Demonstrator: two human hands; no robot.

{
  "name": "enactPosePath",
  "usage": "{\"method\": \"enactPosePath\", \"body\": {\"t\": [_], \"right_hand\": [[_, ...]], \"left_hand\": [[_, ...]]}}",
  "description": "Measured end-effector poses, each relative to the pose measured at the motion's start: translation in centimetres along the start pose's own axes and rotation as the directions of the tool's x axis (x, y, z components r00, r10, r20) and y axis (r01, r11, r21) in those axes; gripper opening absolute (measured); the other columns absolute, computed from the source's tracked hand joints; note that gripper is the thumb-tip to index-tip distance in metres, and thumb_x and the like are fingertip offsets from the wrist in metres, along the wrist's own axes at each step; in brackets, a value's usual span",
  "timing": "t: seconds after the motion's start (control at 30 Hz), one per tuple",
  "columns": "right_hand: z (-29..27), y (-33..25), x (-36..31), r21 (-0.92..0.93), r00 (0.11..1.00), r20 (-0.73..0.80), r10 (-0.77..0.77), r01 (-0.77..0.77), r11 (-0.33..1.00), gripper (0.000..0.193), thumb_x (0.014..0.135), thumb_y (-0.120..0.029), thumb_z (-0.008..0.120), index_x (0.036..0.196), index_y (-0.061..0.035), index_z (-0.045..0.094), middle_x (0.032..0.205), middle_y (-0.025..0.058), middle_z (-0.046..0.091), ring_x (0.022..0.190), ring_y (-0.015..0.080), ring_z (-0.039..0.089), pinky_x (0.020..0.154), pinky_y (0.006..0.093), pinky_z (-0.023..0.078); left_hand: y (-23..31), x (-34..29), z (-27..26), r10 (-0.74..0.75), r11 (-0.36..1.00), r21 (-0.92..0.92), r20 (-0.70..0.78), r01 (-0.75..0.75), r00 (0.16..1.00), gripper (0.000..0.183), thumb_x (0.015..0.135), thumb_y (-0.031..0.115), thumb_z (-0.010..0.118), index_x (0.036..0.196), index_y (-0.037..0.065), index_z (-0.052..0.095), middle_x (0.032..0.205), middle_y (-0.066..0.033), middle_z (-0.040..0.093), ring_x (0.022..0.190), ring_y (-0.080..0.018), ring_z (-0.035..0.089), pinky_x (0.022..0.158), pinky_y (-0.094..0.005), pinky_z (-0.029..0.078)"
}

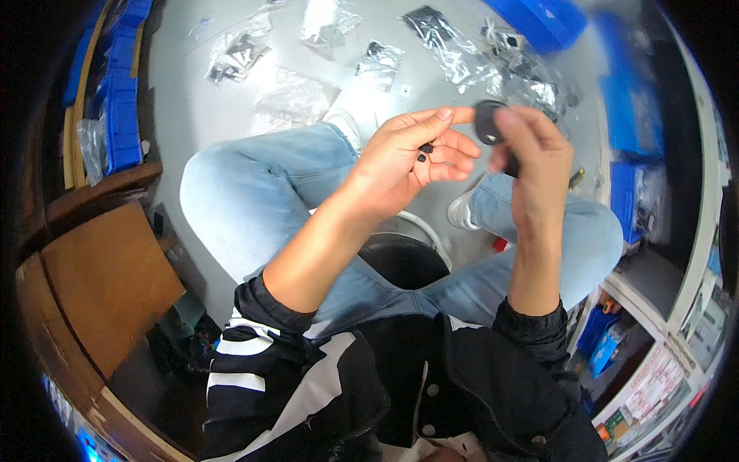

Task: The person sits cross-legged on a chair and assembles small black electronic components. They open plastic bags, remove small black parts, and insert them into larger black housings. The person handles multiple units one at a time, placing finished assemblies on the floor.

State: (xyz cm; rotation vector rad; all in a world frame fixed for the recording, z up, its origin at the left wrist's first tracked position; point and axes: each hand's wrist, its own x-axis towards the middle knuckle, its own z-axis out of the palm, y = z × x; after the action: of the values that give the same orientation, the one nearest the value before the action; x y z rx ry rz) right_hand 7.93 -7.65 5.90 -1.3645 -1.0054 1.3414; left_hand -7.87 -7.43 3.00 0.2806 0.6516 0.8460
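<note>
My right hand [539,146] pinches a round black disc-like piece [486,123], raised in front of my knees and blurred by motion. A second dark part lies lower between its fingers; whether it belongs to the disc cannot be made out. My left hand [408,154] is palm up beside it, fingers curled around several small black parts [423,152]. Its index finger reaches to the disc's edge, seemingly touching it.
Clear plastic bags [443,46] with dark parts lie scattered on the grey floor. Blue bins [119,115] line the left, with a brown board [112,285] below. Another blue bin [543,23] sits at the far right, near a white-framed shelf [647,308]. A black seat [404,258] shows between my legs.
</note>
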Motion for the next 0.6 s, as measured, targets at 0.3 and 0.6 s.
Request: {"method": "enactPosePath", "body": {"t": [0.3, 0.6], "right_hand": [[-0.4, 6.2, 2.4, 0.67, 0.844, 0.42, 0.334, -0.537, 0.512, 0.021, 0.085, -0.023, 0.054, 0.097, -0.0068, 0.051, 0.078, 0.0043, 0.05, 0.061, 0.0115, 0.043, 0.049, 0.0225, 0.041], [0.6, 13.2, 6.1, 0.764, 0.786, 0.458, 0.414, -0.587, 0.269, 0.029, 0.09, -0.023, 0.048, 0.117, -0.0093, 0.05, 0.103, 0.0071, 0.056, 0.084, 0.0163, 0.055, 0.07, 0.0312, 0.054]], "left_hand": [[13.3, -7.3, -6.3, 0.471, 0.873, -0.231, 0.179, -0.429, 0.864, 0.026, 0.096, 0.02, 0.037, 0.107, 0.001, 0.051, 0.055, 0.0036, 0.03, 0.042, -0.0045, 0.022, 0.036, -0.0191, 0.019], [9.3, -5.9, -19.9, 0.417, 0.904, 0.164, -0.539, -0.395, 0.732, 0.03, 0.091, 0.02, 0.049, 0.112, -0.001, 0.048, 0.055, 0.0084, 0.028, 0.045, -0.0024, 0.023, 0.036, -0.0164, 0.02]]}}
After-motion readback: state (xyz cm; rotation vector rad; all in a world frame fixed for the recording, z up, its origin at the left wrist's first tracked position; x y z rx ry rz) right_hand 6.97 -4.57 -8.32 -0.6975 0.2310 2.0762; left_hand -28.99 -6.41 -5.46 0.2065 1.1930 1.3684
